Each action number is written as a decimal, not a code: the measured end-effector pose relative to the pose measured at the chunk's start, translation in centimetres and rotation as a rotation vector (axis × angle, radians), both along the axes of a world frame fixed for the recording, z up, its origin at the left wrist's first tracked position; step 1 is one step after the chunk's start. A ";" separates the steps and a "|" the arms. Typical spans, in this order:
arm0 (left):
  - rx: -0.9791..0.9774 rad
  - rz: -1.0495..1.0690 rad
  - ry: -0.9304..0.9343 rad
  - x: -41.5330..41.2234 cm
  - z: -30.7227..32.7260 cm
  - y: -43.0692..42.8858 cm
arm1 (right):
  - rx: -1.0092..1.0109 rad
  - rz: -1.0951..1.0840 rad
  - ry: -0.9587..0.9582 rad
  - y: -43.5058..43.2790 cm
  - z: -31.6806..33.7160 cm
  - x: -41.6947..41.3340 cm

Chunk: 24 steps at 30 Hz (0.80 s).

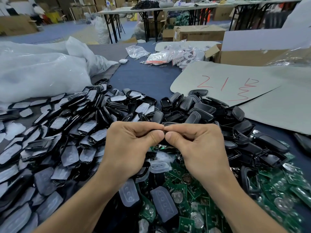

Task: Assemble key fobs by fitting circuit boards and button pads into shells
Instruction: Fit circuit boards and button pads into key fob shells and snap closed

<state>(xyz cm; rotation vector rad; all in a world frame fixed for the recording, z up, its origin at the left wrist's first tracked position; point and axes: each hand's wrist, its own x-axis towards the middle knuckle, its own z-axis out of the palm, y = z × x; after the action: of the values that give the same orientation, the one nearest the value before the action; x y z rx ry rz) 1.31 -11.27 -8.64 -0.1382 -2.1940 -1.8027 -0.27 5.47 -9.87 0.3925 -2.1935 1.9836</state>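
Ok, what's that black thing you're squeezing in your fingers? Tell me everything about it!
It is a small black key fob shell, shiny like plastic. Most of it is hidden: only a dark strip shows between and just under the thumbs. It lies about level, held above the heap of green circuit boards. The left hand and the right hand pinch it from either side, thumbs in front, forefingers over the top.

- I see a big room with a blue floor (55, 33) far away.
- Far off stand long tables (168, 9) on thin black legs.
- Brown boxes (198, 33) sit on the floor near them, on the right.
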 end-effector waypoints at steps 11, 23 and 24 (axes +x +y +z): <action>-0.041 0.023 0.067 0.3 0.1 0.0 | 0.335 0.093 0.006 1.1 1.1 -0.2; 0.200 -0.074 -0.067 0.2 0.5 0.8 | -0.240 0.061 -0.242 -0.9 0.3 0.5; 0.208 -0.097 -0.081 0.3 0.6 1.1 | -0.357 0.090 -0.327 -1.2 0.2 0.6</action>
<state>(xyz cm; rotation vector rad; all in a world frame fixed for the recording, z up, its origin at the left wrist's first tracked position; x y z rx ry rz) 1.57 -10.19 -8.09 -0.1307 -2.0684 -2.1116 0.35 4.27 -9.70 0.1261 -1.9477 2.5839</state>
